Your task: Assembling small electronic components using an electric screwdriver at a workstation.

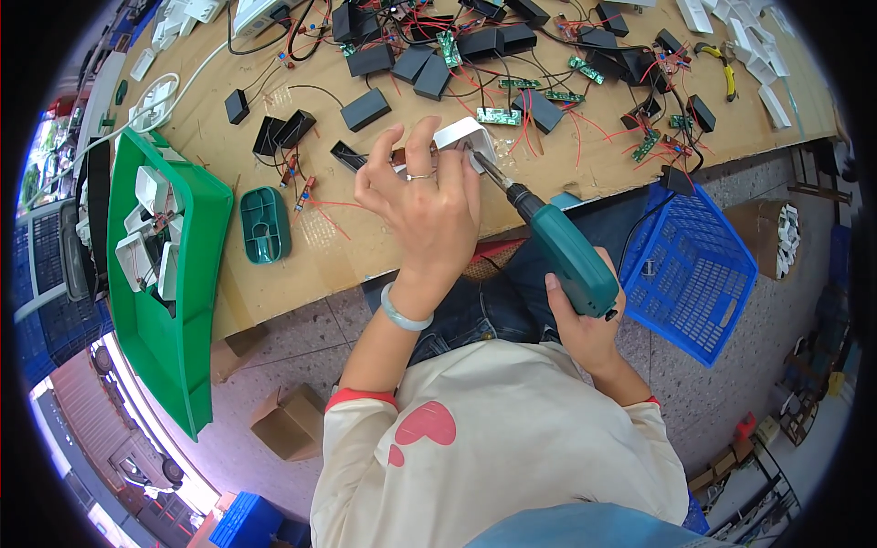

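Nearest, the right hand (585,324) wraps the teal electric screwdriver (571,260), angling its bit into the white plastic casing (461,139). The left hand (425,205) clamps that casing at the desk (365,247) edge, probably to steady it; the screw is hidden.

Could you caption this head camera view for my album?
Left hand steadies a white plastic casing while right hand presses a teal electric screwdriver against it.
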`<action>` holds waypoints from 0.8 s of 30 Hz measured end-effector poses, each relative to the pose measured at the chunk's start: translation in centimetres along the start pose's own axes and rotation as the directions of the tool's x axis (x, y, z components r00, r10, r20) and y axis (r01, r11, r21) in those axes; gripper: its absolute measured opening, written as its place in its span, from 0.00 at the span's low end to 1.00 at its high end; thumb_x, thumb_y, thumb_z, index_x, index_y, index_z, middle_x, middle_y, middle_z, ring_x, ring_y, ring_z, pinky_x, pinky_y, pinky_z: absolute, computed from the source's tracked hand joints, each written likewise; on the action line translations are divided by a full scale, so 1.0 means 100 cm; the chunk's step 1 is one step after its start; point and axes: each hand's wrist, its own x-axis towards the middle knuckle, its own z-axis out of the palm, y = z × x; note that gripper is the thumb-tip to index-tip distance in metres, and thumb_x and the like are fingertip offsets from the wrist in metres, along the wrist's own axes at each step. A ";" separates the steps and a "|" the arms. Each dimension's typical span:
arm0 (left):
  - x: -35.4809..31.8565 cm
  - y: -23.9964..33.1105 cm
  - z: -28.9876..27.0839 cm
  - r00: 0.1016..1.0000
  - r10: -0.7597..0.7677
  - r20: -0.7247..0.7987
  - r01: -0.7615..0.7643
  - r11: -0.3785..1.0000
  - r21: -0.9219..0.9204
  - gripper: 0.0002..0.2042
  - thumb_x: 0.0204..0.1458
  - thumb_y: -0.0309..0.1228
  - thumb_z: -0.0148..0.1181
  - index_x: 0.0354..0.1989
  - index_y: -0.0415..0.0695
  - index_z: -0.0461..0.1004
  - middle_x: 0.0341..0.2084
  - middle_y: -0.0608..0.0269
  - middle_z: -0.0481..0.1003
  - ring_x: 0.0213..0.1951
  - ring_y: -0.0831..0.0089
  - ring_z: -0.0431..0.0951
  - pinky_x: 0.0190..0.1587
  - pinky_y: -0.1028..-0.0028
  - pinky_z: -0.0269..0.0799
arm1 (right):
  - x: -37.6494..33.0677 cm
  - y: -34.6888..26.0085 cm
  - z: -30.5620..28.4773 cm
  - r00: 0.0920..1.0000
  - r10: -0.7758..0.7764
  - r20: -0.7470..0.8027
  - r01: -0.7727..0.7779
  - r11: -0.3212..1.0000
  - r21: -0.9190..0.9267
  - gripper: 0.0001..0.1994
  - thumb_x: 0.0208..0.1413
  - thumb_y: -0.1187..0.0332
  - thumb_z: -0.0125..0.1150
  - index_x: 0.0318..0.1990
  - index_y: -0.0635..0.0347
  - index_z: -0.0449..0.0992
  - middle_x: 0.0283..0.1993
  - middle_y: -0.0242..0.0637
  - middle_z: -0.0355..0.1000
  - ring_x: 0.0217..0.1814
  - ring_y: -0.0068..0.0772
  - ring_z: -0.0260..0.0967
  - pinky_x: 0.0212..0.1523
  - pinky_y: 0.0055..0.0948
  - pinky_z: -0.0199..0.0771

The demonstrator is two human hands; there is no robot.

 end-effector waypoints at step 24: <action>0.000 -0.001 0.000 1.000 -0.001 -0.003 0.001 1.000 -0.022 0.05 0.49 0.29 0.68 0.28 0.42 0.78 0.58 0.66 0.72 0.63 0.51 0.64 0.57 0.45 0.55 | 0.001 0.000 0.002 1.000 0.014 -0.004 -0.014 1.000 -0.014 0.10 0.53 0.80 0.70 0.43 0.69 0.79 0.42 0.45 0.75 0.42 0.42 0.74 0.43 0.33 0.75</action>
